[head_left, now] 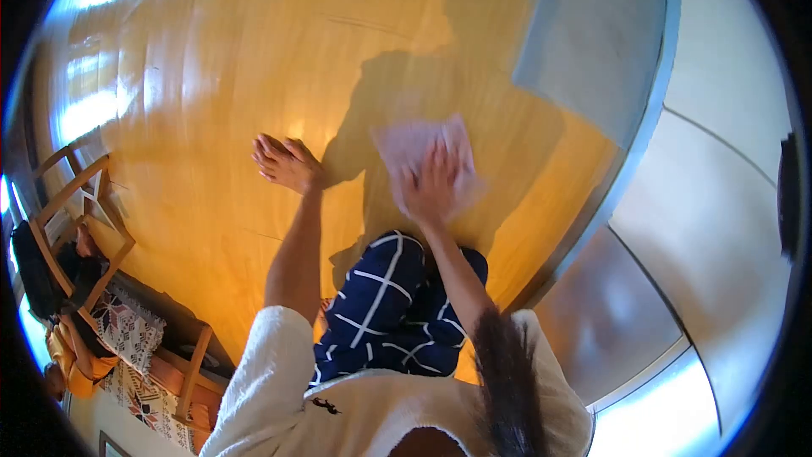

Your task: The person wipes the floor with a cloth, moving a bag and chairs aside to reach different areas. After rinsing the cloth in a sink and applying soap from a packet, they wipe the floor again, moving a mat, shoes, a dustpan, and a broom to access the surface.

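A pale pink cloth (461, 148), slightly blurred, is spread on the yellow wooden floor (254, 59) in front of my knees. My right hand (430, 190) presses down on it from above, its fingers over the fabric. Off to the left, my left hand (292, 167) lies flat against the bare boards with fingers stretched out, holding nothing. Dark trousers with a white grid (372, 296) cover my bent legs just behind the cloth.
A grey mat (592, 42) lies at the upper right, beside white cabinet fronts (702, 203). On the left stands a wooden-framed seat (190, 372) with patterned covers. A person in orange (80, 364) sits there.
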Action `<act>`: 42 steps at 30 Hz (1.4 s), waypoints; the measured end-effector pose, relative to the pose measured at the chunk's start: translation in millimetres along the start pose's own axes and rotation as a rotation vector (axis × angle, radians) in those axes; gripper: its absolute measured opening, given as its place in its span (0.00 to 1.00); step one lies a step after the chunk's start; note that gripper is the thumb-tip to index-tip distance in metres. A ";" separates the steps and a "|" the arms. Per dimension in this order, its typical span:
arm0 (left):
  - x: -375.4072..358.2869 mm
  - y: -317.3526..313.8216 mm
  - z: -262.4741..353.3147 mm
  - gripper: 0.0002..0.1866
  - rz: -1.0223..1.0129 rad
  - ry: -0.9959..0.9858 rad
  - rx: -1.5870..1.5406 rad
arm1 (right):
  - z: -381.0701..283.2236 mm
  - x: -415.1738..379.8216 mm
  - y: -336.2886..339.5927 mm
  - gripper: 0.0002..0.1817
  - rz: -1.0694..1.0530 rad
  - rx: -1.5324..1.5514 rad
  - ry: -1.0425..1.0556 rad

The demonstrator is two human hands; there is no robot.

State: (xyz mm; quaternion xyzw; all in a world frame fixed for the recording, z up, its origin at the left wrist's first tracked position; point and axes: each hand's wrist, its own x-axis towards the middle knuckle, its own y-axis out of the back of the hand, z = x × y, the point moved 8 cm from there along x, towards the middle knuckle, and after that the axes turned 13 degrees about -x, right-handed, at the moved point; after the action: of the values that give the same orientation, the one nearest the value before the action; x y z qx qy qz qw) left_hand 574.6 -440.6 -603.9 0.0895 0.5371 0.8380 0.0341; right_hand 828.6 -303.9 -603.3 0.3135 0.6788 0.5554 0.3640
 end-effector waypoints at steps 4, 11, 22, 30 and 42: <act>1.0 -4.3 -2.1 0.30 -0.049 0.065 0.029 | 127.5 -74.2 13.6 0.28 0.396 -0.049 -0.616; -0.5 -8.9 -14.1 0.31 -0.137 0.140 0.054 | 74.0 108.0 -5.7 0.37 0.204 -0.663 -0.809; -2.7 -8.8 -12.0 0.34 -0.179 0.138 -0.018 | -289.7 381.5 -23.0 0.32 0.186 0.150 0.244; -5.4 -16.6 -19.7 0.39 -0.238 0.195 -0.023 | -154.2 165.6 -11.5 0.35 -0.052 0.029 0.624; 0.9 -10.6 -10.2 0.36 -0.167 0.132 -0.038 | -99.3 444.2 -10.1 0.34 0.331 0.167 0.204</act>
State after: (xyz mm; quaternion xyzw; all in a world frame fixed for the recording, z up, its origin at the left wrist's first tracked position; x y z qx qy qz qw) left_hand 571.5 -445.1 -617.6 -0.0116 0.5278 0.8464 0.0701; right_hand 505.6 10.7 -666.3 0.3921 0.6951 0.5781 0.1699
